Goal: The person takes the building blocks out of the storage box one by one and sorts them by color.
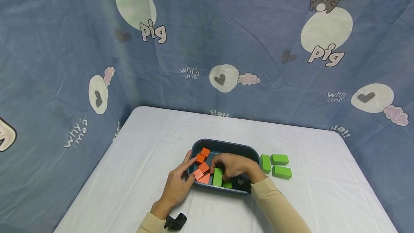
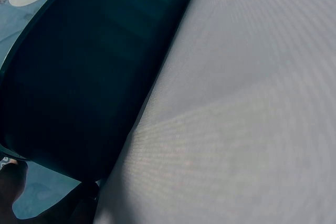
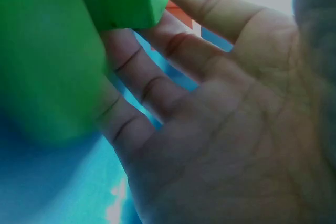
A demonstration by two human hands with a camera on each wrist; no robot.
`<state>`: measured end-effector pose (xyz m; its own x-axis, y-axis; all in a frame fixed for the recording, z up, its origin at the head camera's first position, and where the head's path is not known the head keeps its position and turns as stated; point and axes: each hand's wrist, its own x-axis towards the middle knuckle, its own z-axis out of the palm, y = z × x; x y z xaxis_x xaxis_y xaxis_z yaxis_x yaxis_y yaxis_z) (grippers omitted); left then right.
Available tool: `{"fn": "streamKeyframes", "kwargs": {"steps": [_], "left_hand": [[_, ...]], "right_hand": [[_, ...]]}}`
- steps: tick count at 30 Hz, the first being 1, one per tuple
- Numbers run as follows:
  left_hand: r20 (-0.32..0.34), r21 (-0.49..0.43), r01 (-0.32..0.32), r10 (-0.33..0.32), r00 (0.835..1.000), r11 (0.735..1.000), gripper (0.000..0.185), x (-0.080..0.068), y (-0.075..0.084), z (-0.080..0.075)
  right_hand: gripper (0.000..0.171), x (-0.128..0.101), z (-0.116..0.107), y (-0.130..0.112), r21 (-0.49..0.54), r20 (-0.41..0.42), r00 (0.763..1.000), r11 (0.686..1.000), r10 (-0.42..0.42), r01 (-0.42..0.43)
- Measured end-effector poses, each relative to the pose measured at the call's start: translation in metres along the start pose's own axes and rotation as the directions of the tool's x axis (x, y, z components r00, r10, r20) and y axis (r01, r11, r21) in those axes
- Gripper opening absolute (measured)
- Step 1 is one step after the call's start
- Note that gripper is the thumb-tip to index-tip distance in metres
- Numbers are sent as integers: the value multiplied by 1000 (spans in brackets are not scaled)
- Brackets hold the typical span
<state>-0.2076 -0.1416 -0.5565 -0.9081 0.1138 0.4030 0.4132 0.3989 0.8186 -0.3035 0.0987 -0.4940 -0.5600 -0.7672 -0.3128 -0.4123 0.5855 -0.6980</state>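
Observation:
A dark blue plastic bin (image 1: 240,148) sits on the table with several orange-red blocks (image 1: 204,167) grouped at its left end. My right hand (image 1: 233,164) reaches down inside the bin and pinches a green block (image 1: 217,177) between thumb and fingers. Another green block (image 1: 228,184) lies beside it, by the near wall. In the right wrist view the palm (image 3: 226,114) faces the camera, with the green block (image 3: 128,3) at the fingertips. My left hand (image 1: 176,186) rests at the bin's left end, its fingers loosely extended along the rim.
Right of the bin, 3 green blocks (image 1: 281,172) lie on the white-covered table (image 1: 323,175). A black strapped device (image 1: 175,222) sits at the left wrist. Blue printed cloth (image 1: 194,39) hangs behind and to the left of the table.

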Motion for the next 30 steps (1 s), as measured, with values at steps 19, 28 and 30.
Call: {"fn": "streamKeyframes", "kwargs": {"steps": [19,28,30], "left_hand": [[-12,15,1,-1,1000,1000,54,1,2,-3],[-6,-5,13,-13,1000,1000,53,-1,2,-1],[-5,-7,14,-14,1000,1000,54,-1,2,0]], "right_hand": [[51,1,0,-6,-61,2,1000,998,-29,29],[48,-2,-3,0,-66,11,997,994,-83,83],[49,-4,-6,1,-68,9,993,991,-114,114]]}}
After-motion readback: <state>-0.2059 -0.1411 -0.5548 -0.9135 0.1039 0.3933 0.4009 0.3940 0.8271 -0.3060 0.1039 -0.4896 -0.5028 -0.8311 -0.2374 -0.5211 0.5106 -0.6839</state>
